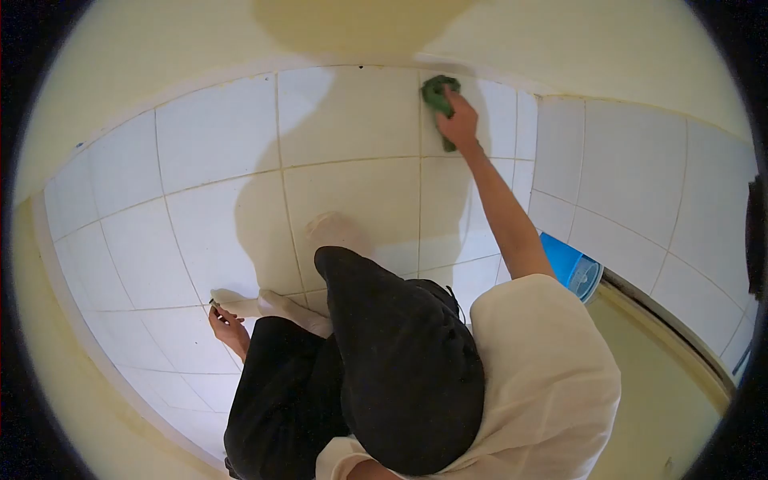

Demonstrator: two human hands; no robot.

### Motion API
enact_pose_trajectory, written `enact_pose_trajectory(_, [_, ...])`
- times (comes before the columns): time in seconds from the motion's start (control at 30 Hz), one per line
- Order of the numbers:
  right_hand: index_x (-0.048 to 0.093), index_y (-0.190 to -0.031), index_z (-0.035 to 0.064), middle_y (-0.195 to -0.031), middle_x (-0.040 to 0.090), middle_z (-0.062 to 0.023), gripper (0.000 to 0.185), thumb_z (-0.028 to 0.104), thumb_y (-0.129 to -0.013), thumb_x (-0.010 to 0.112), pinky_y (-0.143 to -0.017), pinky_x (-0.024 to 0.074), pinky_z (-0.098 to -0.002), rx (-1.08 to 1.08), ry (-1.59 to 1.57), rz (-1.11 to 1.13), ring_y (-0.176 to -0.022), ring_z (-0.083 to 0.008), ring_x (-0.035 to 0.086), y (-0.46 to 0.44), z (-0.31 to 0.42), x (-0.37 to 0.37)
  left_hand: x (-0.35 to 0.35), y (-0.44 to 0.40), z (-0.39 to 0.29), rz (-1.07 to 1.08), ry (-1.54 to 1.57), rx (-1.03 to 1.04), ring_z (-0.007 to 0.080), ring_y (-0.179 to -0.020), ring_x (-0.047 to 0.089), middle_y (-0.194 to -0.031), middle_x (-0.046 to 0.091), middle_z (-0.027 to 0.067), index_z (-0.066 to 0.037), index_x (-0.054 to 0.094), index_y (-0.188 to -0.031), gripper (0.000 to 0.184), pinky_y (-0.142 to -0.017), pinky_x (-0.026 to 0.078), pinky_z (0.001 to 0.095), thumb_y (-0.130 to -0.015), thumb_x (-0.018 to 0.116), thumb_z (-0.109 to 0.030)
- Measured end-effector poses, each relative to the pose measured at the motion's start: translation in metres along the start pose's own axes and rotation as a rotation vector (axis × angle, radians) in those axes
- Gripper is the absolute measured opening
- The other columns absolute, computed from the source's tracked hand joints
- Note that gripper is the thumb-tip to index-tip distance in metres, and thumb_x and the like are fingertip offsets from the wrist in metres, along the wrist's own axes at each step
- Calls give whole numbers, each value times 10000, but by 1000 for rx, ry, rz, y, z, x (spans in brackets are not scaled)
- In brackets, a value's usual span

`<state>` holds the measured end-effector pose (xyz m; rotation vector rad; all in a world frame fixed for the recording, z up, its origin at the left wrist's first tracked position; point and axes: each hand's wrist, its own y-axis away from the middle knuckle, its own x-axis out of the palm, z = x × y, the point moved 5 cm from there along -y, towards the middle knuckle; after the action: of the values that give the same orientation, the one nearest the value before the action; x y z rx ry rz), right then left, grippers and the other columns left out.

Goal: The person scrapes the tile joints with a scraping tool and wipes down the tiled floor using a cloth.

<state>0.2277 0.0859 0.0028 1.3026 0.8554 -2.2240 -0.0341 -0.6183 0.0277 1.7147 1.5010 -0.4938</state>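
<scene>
My right hand [458, 124] reaches far forward and is closed on a crumpled green cloth [438, 94]. The cloth lies pressed against the white tiles [352, 112], near the far edge where they meet a yellowish wall. One end of the cloth hangs out below my fingers. At the left, my left hand [228, 328] is low over the tiles beside my foot [292, 312]. Its fingers are bent together around something small and dark at their tips, too small to name.
A blue container [570, 264] with a clear round part stands at the right, beside my arm. Behind it rises a tiled side wall [632, 168]. My knees in black trousers [400, 360] fill the lower middle. My other foot [340, 230] is ahead of them.
</scene>
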Motion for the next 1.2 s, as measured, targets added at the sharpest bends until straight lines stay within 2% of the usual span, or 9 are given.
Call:
enact_pose_trajectory(0.33, [611,-1275,67,-1064,669,-121,548,134,-734,659,-800,555,-425,-338,-428,119,-957,-313,641,35,329,118,-72,-21,-46,-59,14,94,114,-699,606,-900,593,83,39,572,-1224,297,-490,578,275,-1040,539,-192])
enact_pose_trajectory(0.47, [606,-1225,19,-1022,635,-77,508,138,-733,640,-752,543,-389,-762,-592,359,-986,-253,622,98,473,151,-100,-64,-159,-19,-41,288,99,-684,596,-815,590,67,32,576,-1229,282,-526,567,257,-1048,527,-179])
enact_pose_trajectory(0.6, [618,-1288,101,-1077,674,-116,513,143,-779,666,-831,540,-420,-581,-953,816,-1032,-331,647,113,531,147,-95,-68,-301,77,-114,648,121,-793,604,-1002,599,93,33,585,-1189,204,-616,587,274,-1031,538,-88])
enact_pose_trajectory(0.73, [624,-1281,45,-1138,703,-118,445,50,-836,647,-903,532,-349,-214,-1412,710,-1044,-223,668,103,473,125,-75,-51,-393,201,-292,824,147,-873,630,-1041,594,86,-24,586,-1231,228,-695,586,285,-1007,569,-64])
enact_pose_trajectory(0.83, [632,-1286,33,-1156,706,-68,436,64,-857,699,-927,530,-339,306,-1397,783,-1032,-158,646,84,359,60,-44,-41,-427,303,-248,1116,244,-978,668,-1075,603,133,-12,576,-1179,215,-765,603,346,-969,609,-45])
enact_pose_trajectory(0.9, [623,-1304,35,-1175,700,-89,431,63,-876,669,-976,511,-345,198,-994,414,-1071,-182,646,95,249,30,-13,-41,-432,442,-207,1125,292,-982,678,-1089,608,134,-19,563,-1172,218,-821,610,393,-959,609,-42])
enact_pose_trajectory(1.03, [621,-1279,-35,-1158,708,-149,474,-21,-816,521,-989,507,-385,282,-716,210,-1091,-233,658,132,53,-41,48,-44,-421,517,-456,1278,359,-905,656,-1080,600,127,-48,546,-1155,198,-750,575,439,-977,581,-126])
enact_pose_trajectory(1.1, [623,-1264,-38,-1114,720,-175,472,16,-798,572,-955,518,-404,476,-662,72,-1063,-269,679,152,14,-62,67,-48,-406,559,-536,1216,367,-894,653,-1084,600,121,-49,544,-1153,196,-746,566,452,-979,574,-132])
enact_pose_trajectory(1.2, [631,-1250,-31,-1111,714,-196,472,31,-782,611,-906,528,-411,379,-351,83,-1031,-308,692,180,20,-45,67,-54,-390,574,-482,1129,370,-874,652,-1088,601,130,-44,546,-1150,192,-728,555,445,-978,568,-125])
